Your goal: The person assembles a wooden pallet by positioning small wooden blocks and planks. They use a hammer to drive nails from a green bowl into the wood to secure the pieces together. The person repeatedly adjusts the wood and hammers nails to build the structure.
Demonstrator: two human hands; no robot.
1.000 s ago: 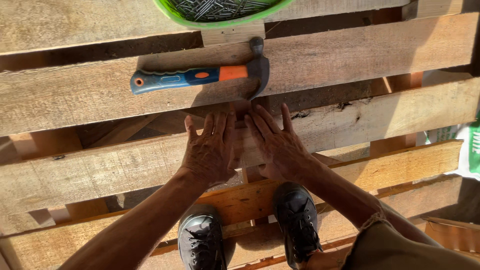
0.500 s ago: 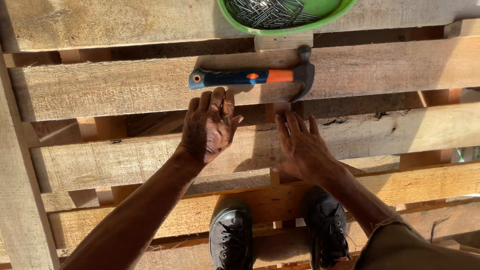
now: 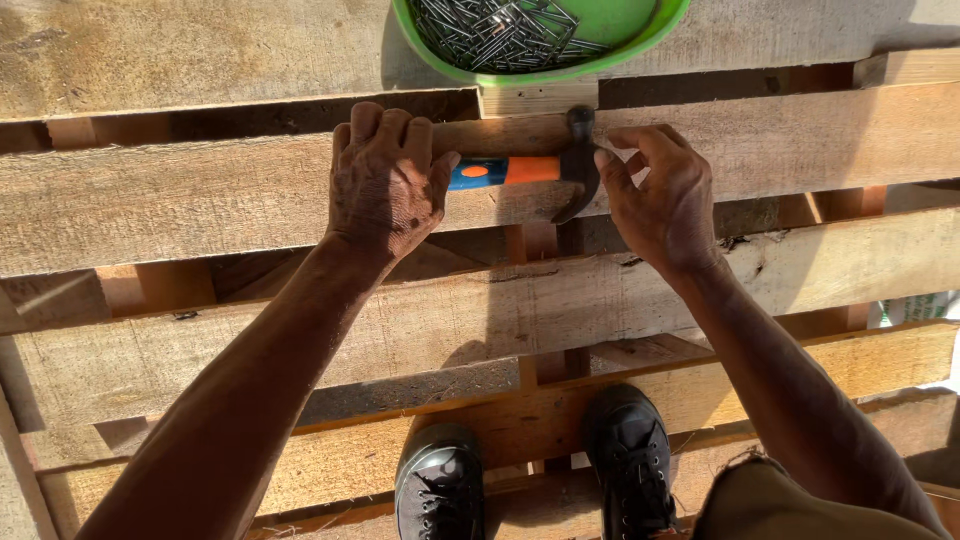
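Head view: the left hand [image 3: 385, 180] lies palm-down over the grip end of a claw hammer [image 3: 535, 168], its fingers [image 3: 380, 125] curled over the handle and covering the blue part; whether they are clenched round it or only resting on top cannot be told from above. The hammer lies flat along a wooden pallet slat [image 3: 200, 200], handle pointing left, dark steel head to the right. The right hand [image 3: 660, 190] is at the head end, thumb and forefinger touching the metal, the other fingers loosely bent and not closed on anything.

Just beyond the hammer, at the top edge, sits a green bowl [image 3: 650, 40] of loose nails [image 3: 500, 35], its near rim close to the hammer head, with the slat's far edge and a dark gap between. The pallet [image 3: 400, 340] has open gaps between its slats, showing cross-blocks underneath. To the left of the left hand the slat runs bare to the frame edge; right of the right hand likewise.

Two black shoes [image 3: 440, 485] stand on the lower slats. The bowl's far half is cut off, as are the hammer's grip under the palm and the forearms at the bottom.
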